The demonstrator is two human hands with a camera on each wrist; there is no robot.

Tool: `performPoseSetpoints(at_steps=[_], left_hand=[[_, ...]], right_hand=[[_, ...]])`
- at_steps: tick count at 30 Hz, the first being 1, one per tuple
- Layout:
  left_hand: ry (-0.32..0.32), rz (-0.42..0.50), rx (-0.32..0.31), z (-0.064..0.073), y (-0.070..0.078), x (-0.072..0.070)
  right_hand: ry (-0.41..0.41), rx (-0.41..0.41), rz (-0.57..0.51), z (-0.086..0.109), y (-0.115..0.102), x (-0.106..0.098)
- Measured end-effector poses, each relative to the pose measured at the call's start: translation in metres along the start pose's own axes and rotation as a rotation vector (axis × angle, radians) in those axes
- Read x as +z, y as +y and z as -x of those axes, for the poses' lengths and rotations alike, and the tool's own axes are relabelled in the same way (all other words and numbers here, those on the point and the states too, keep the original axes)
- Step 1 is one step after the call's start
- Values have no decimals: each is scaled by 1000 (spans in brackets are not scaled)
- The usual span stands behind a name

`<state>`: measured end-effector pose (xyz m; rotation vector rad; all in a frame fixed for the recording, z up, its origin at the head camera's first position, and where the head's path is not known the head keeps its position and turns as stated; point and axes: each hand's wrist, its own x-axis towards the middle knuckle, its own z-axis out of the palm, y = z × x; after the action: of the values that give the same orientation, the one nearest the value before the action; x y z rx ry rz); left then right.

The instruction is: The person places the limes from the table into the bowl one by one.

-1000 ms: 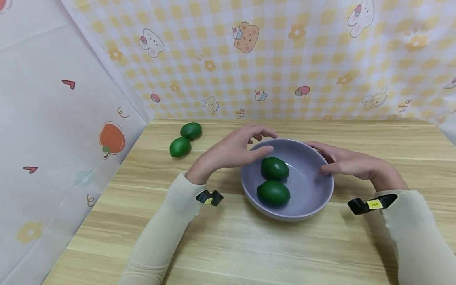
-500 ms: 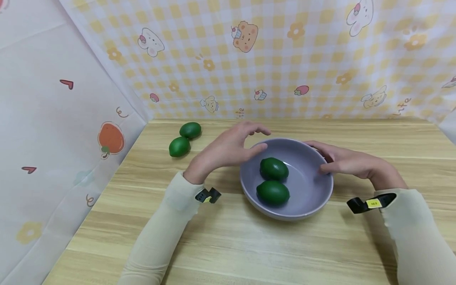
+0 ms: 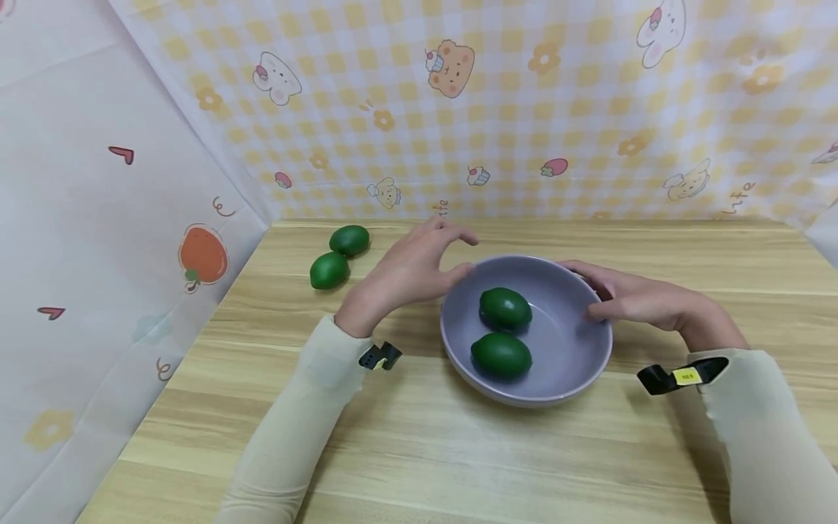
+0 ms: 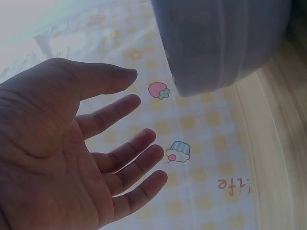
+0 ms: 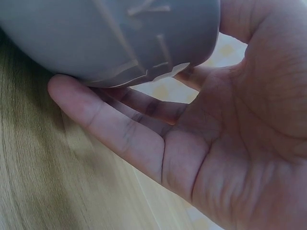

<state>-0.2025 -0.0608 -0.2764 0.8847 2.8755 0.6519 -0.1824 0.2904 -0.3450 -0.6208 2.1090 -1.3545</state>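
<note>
A round lilac bowl [image 3: 566, 346] stands on the wooden table with two green limes inside, one lime [image 3: 505, 309] behind the other lime [image 3: 501, 356]. My right hand [image 3: 644, 302] grips the bowl's right side, thumb over the rim. In the right wrist view its fingers [image 5: 120, 129] lie along the outer wall of the bowl [image 5: 144, 33]. At the bowl's upper left is my left hand [image 3: 409, 269], thumb tip right at the rim in the head view. The left wrist view shows that hand [image 4: 72, 148] with fingers spread, nothing in it, apart from the bowl [image 4: 220, 43].
Two more limes lie at the back left of the table, the rear lime [image 3: 350, 240] against the front lime [image 3: 329, 271]. A yellow checked cloth [image 3: 511, 109] hangs behind the table [image 3: 419, 451], and a white printed sheet [image 3: 98, 240] covers the left side.
My left hand has drawn back to the left, from over the bowl's edge to beside it. The right hand, the bowl and the limes have stayed in place.
</note>
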Motion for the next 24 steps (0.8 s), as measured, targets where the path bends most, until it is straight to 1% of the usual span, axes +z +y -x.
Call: performPoseSetpoints(at_steps=[9, 16, 24], left_hand=[[12, -22, -6, 0, -2, -1], [19, -80, -48, 1, -5, -2], [20, -91, -88, -1, -9, -4]], right_hand=[[1, 7, -5, 0, -1, 0], [3, 17, -3, 1, -2, 0], [-1, 5, -6, 0, -2, 0]])
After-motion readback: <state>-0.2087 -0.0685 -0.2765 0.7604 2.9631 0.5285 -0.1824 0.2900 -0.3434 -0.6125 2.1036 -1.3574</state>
